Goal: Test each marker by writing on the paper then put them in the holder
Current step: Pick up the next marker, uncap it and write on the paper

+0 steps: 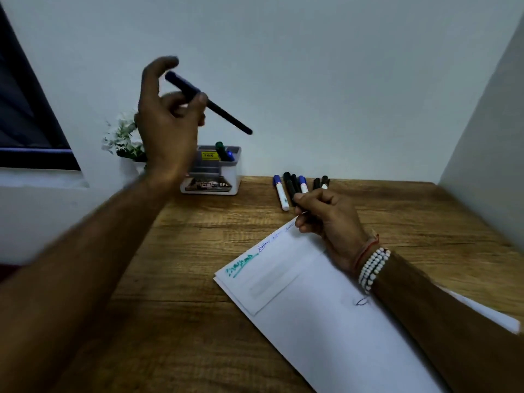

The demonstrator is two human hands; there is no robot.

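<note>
My left hand (pixel 167 129) is raised above the holder (pixel 211 173) and pinches a dark marker (pixel 224 113) that slants down to the right. The grey and white holder stands at the table's back edge with a green marker (pixel 219 150) and a blue one inside. My right hand (pixel 329 217) rests at the top corner of the white paper (pixel 312 307), its fingers curled round a black marker (pixel 292 188) from the row. Several markers (pixel 280 192) with blue or black caps lie side by side behind that hand. Green and blue scribbles mark the paper's upper left edge.
A small plant (pixel 122 139) with white leaves stands left of the holder against the wall. A dark window (pixel 28 123) fills the left side. A wall panel (pixel 487 131) bounds the wooden table (pixel 198 265) on the right.
</note>
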